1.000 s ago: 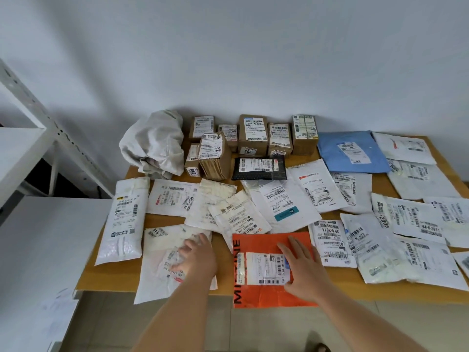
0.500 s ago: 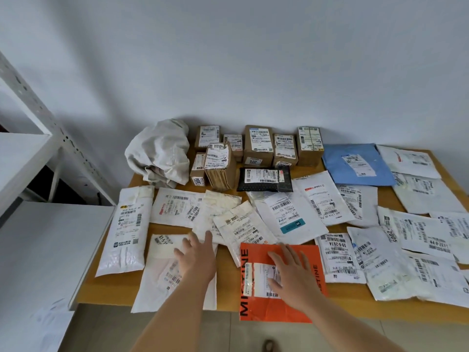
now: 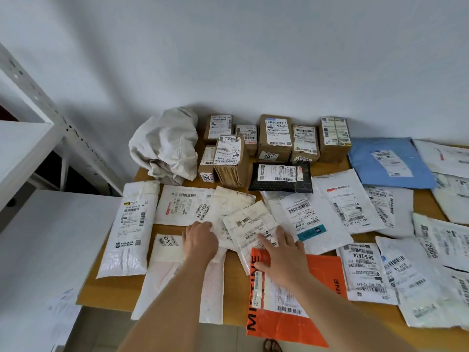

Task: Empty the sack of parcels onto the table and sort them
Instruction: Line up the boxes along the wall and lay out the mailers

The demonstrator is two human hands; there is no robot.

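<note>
From my remote view, two bare forearms enter at the lower edge of the frame, each ending in one of the hands: the left hand (image 3: 200, 241) and the right hand (image 3: 284, 257). I see no sleeve, glove, watch, bracelet or ring on either arm as far as the frame shows them, and the nails are short and unpainted. At the very bottom edge, between the arms, I make out part of a foot in a brown strapped sandal (image 3: 272, 346).
</note>
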